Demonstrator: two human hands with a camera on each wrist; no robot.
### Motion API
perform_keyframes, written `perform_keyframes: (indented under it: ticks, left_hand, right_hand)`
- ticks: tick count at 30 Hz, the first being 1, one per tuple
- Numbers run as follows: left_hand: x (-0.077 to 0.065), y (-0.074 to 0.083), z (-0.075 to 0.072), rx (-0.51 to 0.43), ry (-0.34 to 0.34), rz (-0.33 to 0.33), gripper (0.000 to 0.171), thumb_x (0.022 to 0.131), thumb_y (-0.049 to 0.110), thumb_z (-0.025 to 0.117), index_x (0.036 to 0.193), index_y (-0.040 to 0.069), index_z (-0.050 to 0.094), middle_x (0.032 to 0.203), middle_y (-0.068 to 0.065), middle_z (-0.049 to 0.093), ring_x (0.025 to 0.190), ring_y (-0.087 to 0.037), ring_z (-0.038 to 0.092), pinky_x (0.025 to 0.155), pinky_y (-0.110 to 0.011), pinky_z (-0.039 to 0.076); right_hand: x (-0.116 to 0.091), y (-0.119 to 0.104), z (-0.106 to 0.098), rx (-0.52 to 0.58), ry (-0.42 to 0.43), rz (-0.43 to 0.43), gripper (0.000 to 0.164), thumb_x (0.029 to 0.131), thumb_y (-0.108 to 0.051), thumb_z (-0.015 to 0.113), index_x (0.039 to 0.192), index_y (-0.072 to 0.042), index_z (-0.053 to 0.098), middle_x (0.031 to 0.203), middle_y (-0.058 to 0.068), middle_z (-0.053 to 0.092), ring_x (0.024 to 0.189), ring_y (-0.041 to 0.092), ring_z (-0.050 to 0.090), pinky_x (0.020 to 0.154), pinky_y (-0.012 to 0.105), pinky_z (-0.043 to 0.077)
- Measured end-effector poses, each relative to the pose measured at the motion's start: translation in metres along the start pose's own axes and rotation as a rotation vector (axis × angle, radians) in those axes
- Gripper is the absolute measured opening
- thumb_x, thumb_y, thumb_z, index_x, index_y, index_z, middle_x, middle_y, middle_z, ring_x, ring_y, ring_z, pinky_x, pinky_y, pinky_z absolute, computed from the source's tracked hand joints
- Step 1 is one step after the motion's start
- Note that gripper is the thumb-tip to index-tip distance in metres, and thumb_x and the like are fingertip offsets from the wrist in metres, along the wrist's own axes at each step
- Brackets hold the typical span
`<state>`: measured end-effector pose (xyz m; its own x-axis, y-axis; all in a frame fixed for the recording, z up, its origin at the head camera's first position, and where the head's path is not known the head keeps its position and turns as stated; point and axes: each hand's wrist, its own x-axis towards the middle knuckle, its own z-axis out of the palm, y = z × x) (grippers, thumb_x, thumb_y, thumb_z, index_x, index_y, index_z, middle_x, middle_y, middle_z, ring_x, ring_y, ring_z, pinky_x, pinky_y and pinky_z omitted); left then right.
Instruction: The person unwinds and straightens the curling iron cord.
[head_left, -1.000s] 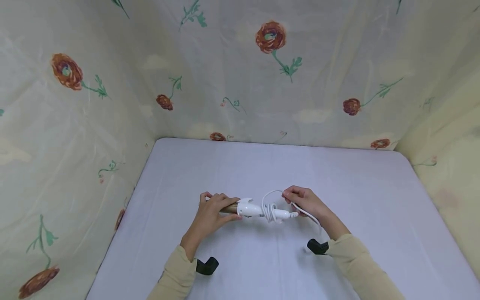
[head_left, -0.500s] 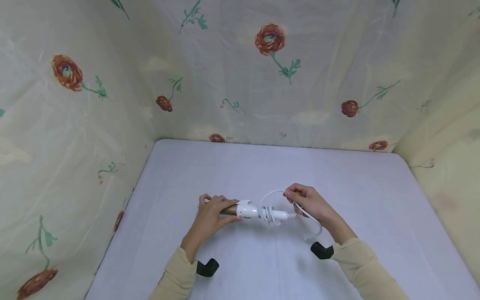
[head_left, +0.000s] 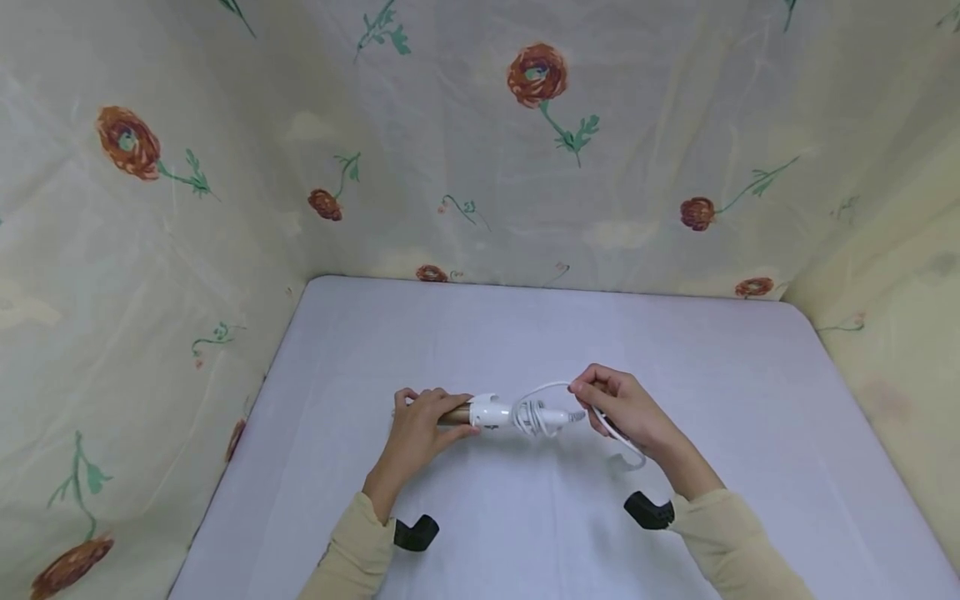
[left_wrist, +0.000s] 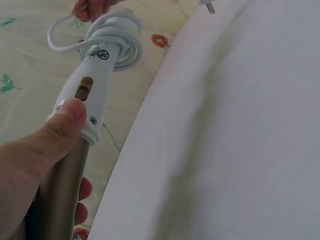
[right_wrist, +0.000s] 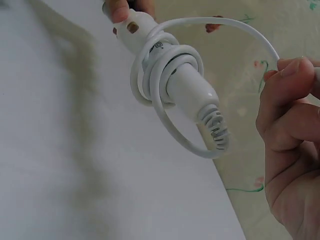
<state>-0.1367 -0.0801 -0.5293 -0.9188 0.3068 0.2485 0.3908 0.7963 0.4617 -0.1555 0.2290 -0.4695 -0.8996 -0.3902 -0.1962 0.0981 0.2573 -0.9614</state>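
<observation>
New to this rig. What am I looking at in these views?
No robot here: just a person's two bare hands. The wide view comes from a head camera looking forward and down; the two close-ups come from cameras on each wrist. The black pieces by the cuffs may belong to those.

The left hand grips the brownish barrel of an appliance with a white handle, possibly a curling iron. The right hand pinches its white cord, partly wound around the handle. Shadows fall on the white table below; floral sheeting surrounds it.
</observation>
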Motion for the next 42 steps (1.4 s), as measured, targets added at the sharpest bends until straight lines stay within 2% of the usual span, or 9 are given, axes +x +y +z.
perform_keyframes:
  ticks: [8,16,20,26,31,35,38,42]
  left_hand:
    - [0.002,0.001,0.001,-0.018,0.023,-0.016,0.052,0.074,0.049,0.072,0.119,0.023,0.066,0.097,0.003,0.069,0.086,-0.015,0.059,0.09,-0.046,0.028]
    - [0.002,0.002,0.0,-0.047,0.054,-0.049,0.052,0.073,0.045,0.075,0.118,0.022,0.067,0.096,0.001,0.069,0.085,-0.016,0.059,0.091,-0.05,0.028]
    - [0.003,0.001,-0.001,-0.039,0.064,-0.063,0.053,0.072,0.047,0.075,0.119,0.022,0.067,0.096,0.0,0.068,0.087,-0.018,0.06,0.092,-0.051,0.027]
    - [0.004,-0.001,-0.002,-0.039,0.079,-0.075,0.054,0.071,0.047,0.075,0.119,0.022,0.067,0.096,0.0,0.069,0.089,-0.019,0.061,0.092,-0.052,0.028]
    - [0.004,-0.001,-0.003,-0.037,0.088,-0.088,0.054,0.072,0.047,0.074,0.119,0.023,0.066,0.096,0.001,0.069,0.09,-0.019,0.062,0.093,-0.052,0.027]
    - [0.005,-0.002,-0.003,-0.047,0.089,-0.085,0.053,0.071,0.045,0.076,0.119,0.023,0.066,0.096,0.0,0.069,0.09,-0.019,0.062,0.093,-0.053,0.027]
    - [0.005,-0.002,-0.004,-0.046,0.087,-0.075,0.053,0.071,0.044,0.076,0.119,0.023,0.066,0.096,0.0,0.068,0.089,-0.019,0.061,0.093,-0.052,0.027]
    - [0.005,-0.003,-0.006,-0.034,0.068,-0.069,0.054,0.072,0.049,0.073,0.119,0.024,0.066,0.097,0.002,0.068,0.089,-0.017,0.06,0.093,-0.05,0.026]
  right_hand:
    - [-0.013,-0.009,0.005,-0.051,-0.023,-0.047,0.031,0.097,-0.025,0.054,0.101,0.005,0.052,0.056,-0.002,0.05,0.038,0.008,0.037,0.031,0.022,0.027]
    - [-0.025,-0.012,0.015,-0.06,-0.107,-0.072,0.02,0.097,-0.024,0.055,0.094,-0.004,0.053,0.056,0.001,0.051,0.035,0.01,0.032,0.031,0.02,0.026]
    - [-0.028,-0.009,0.02,-0.053,-0.164,-0.088,0.02,0.097,-0.021,0.054,0.092,-0.002,0.051,0.057,0.0,0.052,0.035,0.013,0.032,0.032,0.021,0.027]
    - [-0.031,-0.004,0.027,-0.075,-0.216,-0.098,0.018,0.096,-0.019,0.055,0.091,-0.002,0.051,0.068,0.004,0.055,0.035,0.008,0.038,0.034,0.017,0.027]
    - [-0.031,0.001,0.037,-0.106,-0.247,-0.096,0.016,0.096,-0.02,0.056,0.09,-0.006,0.054,0.068,0.012,0.056,0.038,0.006,0.039,0.037,0.016,0.026]
    - [-0.031,0.009,0.047,-0.098,-0.282,-0.095,0.015,0.096,-0.019,0.057,0.091,-0.006,0.055,0.073,0.021,0.055,0.044,0.009,0.052,0.039,0.015,0.028]
    - [-0.032,0.016,0.055,-0.12,-0.298,-0.104,0.014,0.095,-0.019,0.057,0.09,-0.006,0.055,0.072,0.017,0.055,0.052,0.01,0.058,0.043,0.02,0.037]
    - [-0.033,0.026,0.066,-0.23,-0.283,-0.122,0.012,0.094,-0.021,0.059,0.088,-0.011,0.056,0.073,0.001,0.058,0.064,0.007,0.058,0.057,0.026,0.049]
